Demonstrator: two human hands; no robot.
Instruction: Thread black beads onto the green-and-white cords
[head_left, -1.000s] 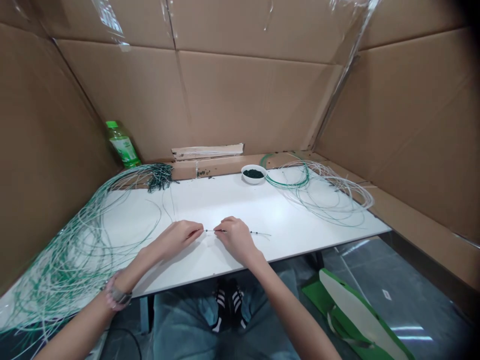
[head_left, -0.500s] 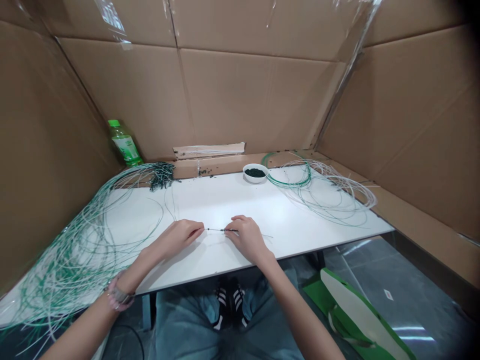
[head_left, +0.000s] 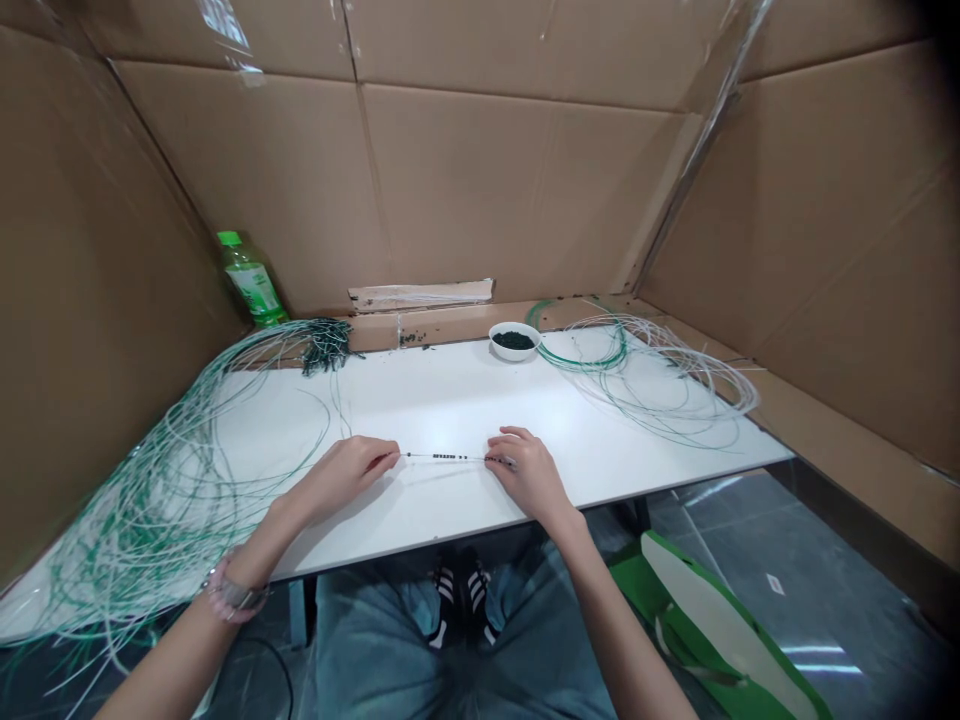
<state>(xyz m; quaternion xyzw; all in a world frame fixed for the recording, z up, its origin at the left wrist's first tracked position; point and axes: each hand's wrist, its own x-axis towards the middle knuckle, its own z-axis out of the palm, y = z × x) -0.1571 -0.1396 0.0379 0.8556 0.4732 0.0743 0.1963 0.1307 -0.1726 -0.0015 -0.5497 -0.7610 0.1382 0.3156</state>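
Observation:
A thin strand with small dark beads (head_left: 448, 457) stretches between my two hands over the white table. My left hand (head_left: 352, 470) pinches its left end, close to a single dark bead. Fingers of my right hand (head_left: 525, 468) close on the strand further right, where more dark beads show at the fingertips. Several beads sit grouped between the hands, with a few spaced apart. Beyond them, a white bowl (head_left: 514, 354) of dark green beads stands at the table's back edge.
Green and white strands (head_left: 157, 500) cover the left side, their dark beaded ends (head_left: 326, 345) bunched at the back. Coiled wires (head_left: 660, 375) lie at the right. A green bottle (head_left: 255, 287) stands back left. Cardboard walls (head_left: 525, 190) enclose the table (head_left: 420, 400).
My right hand has slid right along the strand, widening the gap between my hands and uncovering more beads. My left hand has shifted slightly left. The view has tilted a little.

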